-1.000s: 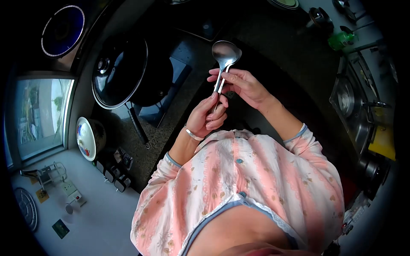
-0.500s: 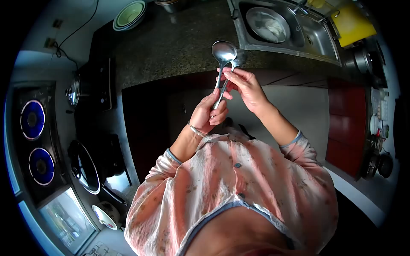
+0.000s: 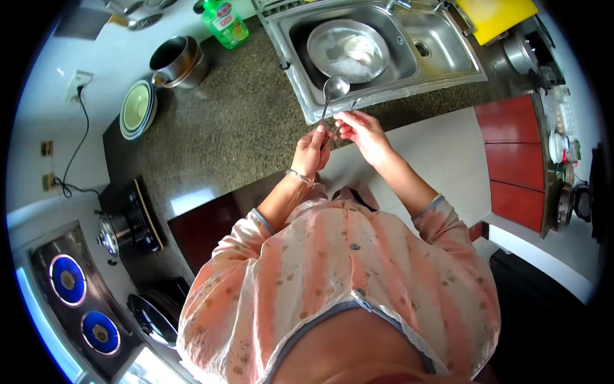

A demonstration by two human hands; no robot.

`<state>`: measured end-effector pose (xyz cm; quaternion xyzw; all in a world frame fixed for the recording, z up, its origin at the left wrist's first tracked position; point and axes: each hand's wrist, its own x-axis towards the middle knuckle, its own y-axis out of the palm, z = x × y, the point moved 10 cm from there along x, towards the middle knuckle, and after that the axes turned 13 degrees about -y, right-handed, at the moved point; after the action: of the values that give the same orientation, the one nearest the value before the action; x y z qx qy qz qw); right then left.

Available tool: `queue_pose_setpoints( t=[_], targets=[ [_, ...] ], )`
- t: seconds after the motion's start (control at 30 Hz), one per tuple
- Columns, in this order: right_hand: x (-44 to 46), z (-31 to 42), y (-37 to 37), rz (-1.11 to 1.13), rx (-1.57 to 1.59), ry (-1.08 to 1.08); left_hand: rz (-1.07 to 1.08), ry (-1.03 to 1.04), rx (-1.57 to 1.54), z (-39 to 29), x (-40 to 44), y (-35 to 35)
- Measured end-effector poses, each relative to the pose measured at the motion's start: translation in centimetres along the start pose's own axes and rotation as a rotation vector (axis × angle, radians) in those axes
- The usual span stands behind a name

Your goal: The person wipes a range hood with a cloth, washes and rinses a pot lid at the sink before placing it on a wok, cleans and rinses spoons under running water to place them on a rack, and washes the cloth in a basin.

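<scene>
Shiny silver-grey ladle (image 3: 336,86), seemingly metal

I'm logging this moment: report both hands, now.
Left hand: closed, holding the ladle and, it seems, a second utensil.
Right hand: fingers curled at the second utensil; grip can't be told.

At 12 o'clock, a ladle (image 3: 336,86) overlaps the sink (image 3: 404,61), a basin (image 3: 322,52) inside; bottle (image 3: 226,27) at 11, stacked bowls (image 3: 136,107) at 10, pot (image 3: 116,233) at 9.

view: head | from above | faces forward, down | near hands (image 3: 311,155)
</scene>
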<state>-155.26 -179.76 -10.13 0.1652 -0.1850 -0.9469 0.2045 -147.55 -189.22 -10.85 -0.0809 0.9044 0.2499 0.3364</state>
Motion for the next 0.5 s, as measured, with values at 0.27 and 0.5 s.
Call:
queue_pose_setpoints(
  t=[0.27,0.5],
  targets=[
    [8.7,0.4,-6.9,-0.035,-0.102,0.070,-0.352,0.193,0.448,-4.8,10.6,0.0],
    [20.4,-5.4,-13.5,0.039,-0.071,0.388,-0.557,0.115,0.395,-4.9,20.7,0.9]
  ],
)
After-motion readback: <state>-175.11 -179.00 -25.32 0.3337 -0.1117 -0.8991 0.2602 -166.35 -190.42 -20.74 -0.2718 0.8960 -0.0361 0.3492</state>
